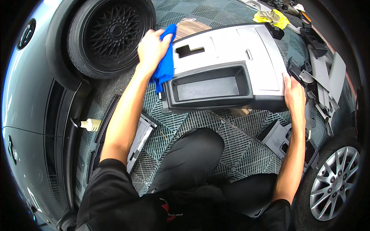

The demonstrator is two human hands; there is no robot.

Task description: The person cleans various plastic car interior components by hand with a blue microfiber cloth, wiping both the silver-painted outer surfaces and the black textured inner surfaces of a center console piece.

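Before me a car's centre console [228, 52] lies with its silver-white top panel facing up. A slot for a gear lever is cut near its left end, and an open black storage tray [211, 86] is set along the side nearest me. My left hand [153, 47] grips a bunched blue microfibre cloth [164, 69], which presses against the console's left edge. At the opposite end, my right hand [295, 91] holds the console's near right corner, thumb on top; the fingers underneath are hidden. Part of a wooden block [192, 27] shows beneath the console.
A grey car body [34, 86] with a black mesh wheel [112, 31] stands on the left. Nearby are a spray bottle [91, 124] and a dark trim panel [141, 138]. Grey trim pieces [323, 83], a yellow cloth [273, 18] and a silver-spoked wheel [335, 183] lie right.
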